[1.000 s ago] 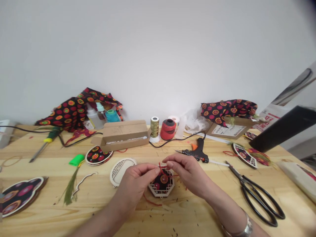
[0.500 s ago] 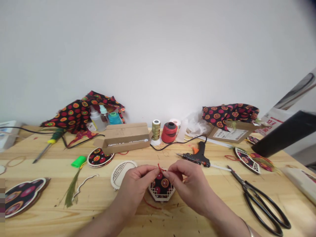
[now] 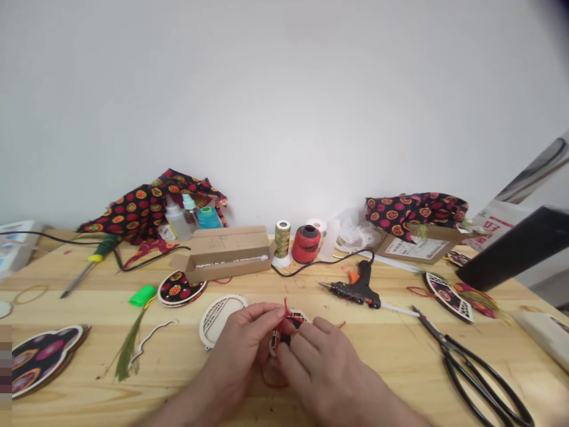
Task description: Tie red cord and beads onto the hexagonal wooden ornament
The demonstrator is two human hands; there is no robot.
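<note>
Left hand (image 3: 242, 345) pinches red cord (image 3: 286, 308); one box (image 3: 447, 235) bears an illegible label (image 3: 415, 248).

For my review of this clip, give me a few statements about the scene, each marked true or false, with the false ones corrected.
1. The left hand pinches the red cord. True.
2. The scissors lie left of the glue gun in the picture. False: they lie right of it.
3. The gold thread spool stands between the long cardboard box and the red thread spool. True.
4. The screwdriver lies inside that box. False: it lies on the table.
</note>
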